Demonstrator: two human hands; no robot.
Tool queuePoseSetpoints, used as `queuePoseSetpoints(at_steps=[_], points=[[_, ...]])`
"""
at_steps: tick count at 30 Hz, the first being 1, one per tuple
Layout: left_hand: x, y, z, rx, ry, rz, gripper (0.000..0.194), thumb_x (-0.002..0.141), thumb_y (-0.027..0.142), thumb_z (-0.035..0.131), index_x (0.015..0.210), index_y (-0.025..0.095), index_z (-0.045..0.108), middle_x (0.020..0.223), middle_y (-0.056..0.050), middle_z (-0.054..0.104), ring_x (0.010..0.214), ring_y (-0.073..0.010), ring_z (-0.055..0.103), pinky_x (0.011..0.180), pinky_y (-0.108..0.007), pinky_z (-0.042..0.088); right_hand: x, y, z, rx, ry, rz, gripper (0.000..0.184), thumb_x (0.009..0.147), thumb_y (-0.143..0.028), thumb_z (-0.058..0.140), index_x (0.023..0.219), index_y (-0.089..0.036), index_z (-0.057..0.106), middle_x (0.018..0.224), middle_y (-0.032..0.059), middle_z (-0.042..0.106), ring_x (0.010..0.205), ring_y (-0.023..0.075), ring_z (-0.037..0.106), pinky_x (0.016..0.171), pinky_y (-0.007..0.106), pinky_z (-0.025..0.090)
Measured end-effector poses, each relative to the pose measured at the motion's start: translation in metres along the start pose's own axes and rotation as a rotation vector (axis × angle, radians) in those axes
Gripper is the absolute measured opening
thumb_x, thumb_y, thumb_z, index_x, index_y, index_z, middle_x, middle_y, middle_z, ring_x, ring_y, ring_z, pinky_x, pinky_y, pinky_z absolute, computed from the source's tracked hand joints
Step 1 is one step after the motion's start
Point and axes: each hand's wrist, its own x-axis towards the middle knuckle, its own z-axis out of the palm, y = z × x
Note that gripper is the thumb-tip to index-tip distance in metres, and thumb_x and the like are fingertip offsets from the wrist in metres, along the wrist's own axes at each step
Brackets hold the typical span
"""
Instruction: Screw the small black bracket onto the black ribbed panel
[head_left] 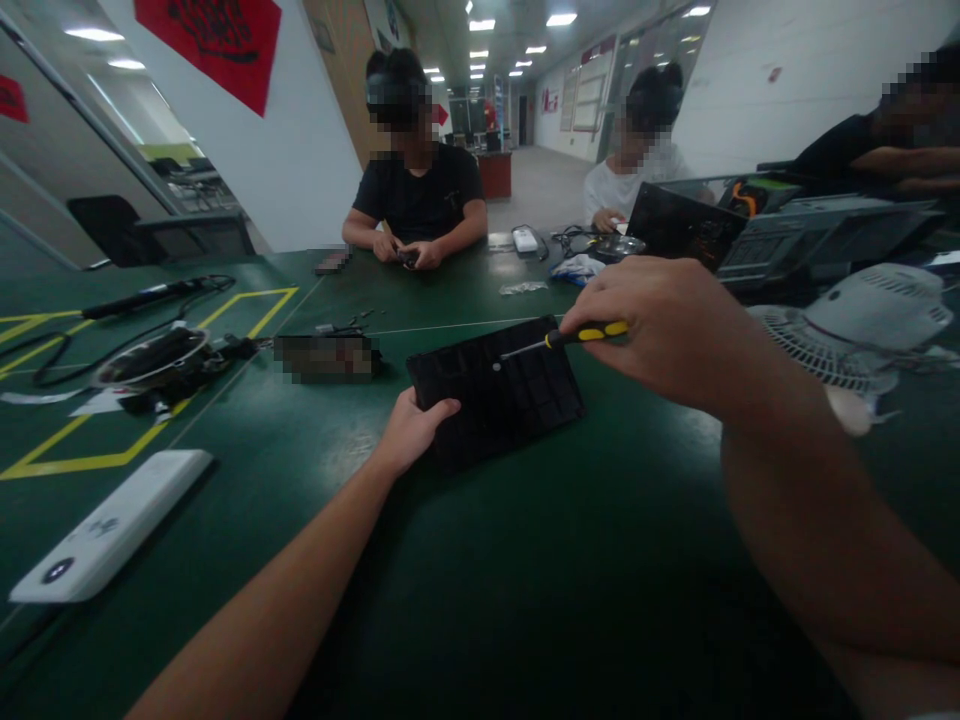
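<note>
A flat black rectangular panel (517, 405), ribbed like a device cover, is tilted above the green table. My left hand (415, 428) grips its left edge, thumb on the upper face and fingers hidden beneath. In my right hand (652, 325) is a screwdriver (566, 337) with a black and yellow handle, fingers wrapped round it. Its metal shaft points left over the panel, with the tip close to a small light round spot (496, 367). Whether the tip touches the panel I cannot tell.
On the green table (480, 580), a white oblong device (112, 525) lies at left, near a cable-tangled assembly (161, 365). A blurred box (328, 357) sits beyond my left hand. A white fan-like housing (862, 320) and metal case (810, 235) stand right. Several people sit around the table.
</note>
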Motion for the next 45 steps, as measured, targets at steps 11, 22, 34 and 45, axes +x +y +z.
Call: queuePoseSetpoints(at_steps=[11,22,34,45], points=[[-0.002,0.003,0.002,-0.004,-0.005,-0.005,0.033,0.064,0.039,0.081,0.087,0.018,0.070,0.086,-0.005,0.072,0.079,-0.0245,0.068,0.075,-0.037,0.054,0.003,-0.004,0.008,-0.043,0.028,-0.076,0.027,0.092,-0.009,0.059,0.094,-0.021,0.082,0.105,0.0082,0.078,0.100,0.0280,0.067,0.083,0.041,0.047],[-0.001,0.001,0.002,-0.004,0.004,-0.014,0.035,0.064,0.041,0.081,0.087,0.018,0.070,0.087,-0.006,0.073,0.080,-0.0253,0.070,0.076,-0.037,0.055,0.004,-0.004,0.007,-0.067,-0.003,-0.054,0.030,0.092,-0.006,0.057,0.093,-0.024,0.082,0.106,0.0072,0.078,0.101,0.0286,0.066,0.079,0.041,0.048],[0.000,0.001,0.001,0.016,0.015,-0.013,0.036,0.064,0.040,0.081,0.091,0.018,0.072,0.090,-0.007,0.076,0.083,-0.0272,0.072,0.078,-0.039,0.057,0.002,-0.008,0.006,-0.117,-0.045,-0.018,0.026,0.092,-0.011,0.060,0.098,-0.024,0.082,0.108,0.0075,0.076,0.105,0.0290,0.067,0.078,0.039,0.047],[-0.001,0.000,0.001,-0.012,0.010,-0.016,0.038,0.063,0.040,0.083,0.093,0.017,0.072,0.092,-0.007,0.076,0.086,-0.0276,0.073,0.079,-0.039,0.058,-0.001,-0.010,0.004,-0.041,-0.175,0.255,0.025,0.092,-0.031,0.062,0.097,-0.018,0.083,0.083,0.0091,0.078,0.076,0.0239,0.069,0.070,0.037,0.044]])
